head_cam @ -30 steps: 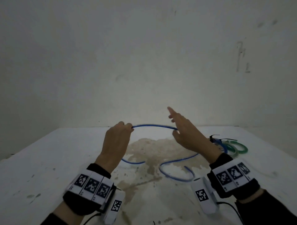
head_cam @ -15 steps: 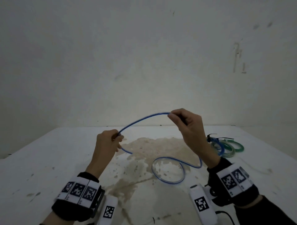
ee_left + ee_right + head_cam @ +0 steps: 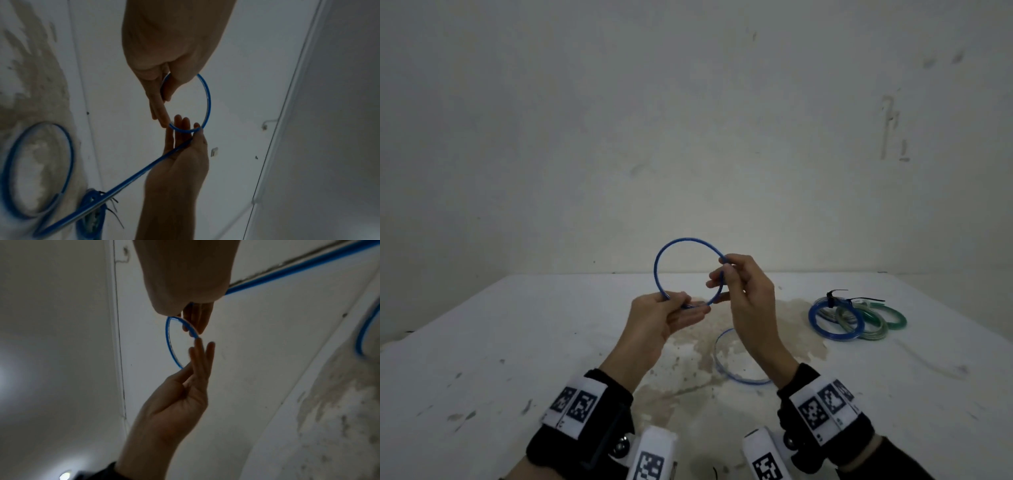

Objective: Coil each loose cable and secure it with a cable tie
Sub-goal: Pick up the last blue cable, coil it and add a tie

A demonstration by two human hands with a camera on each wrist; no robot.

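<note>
Right hand (image 3: 748, 294) pinching the blue cable (image 3: 671, 245) at the right side of a loop held upright above the table (image 3: 517, 342), with the left hand (image 3: 661, 318) pinching the loop's lower edge between thumb and fingers. Half a second before, the same cable formed only an open arch spanning the 2 hands, which were held apart; the hands have since closed together and the arch has become 1 near-complete ring. From the left hand, the left wrist view shows the remaining length running down to the table, where it lies in 1 slack curve (image 3: 722, 356) on the stained patch. Judged from this, the first turn of the coil is made and further turns remain; no tie is yet on this cable. Far right on the table lie finished coils, blue (image 3: 815, 325), grey (image 3: 873, 334) and green (image 3: 897, 320), overlapping, with black cable ties (image 3: 832, 296) at their far side
</note>
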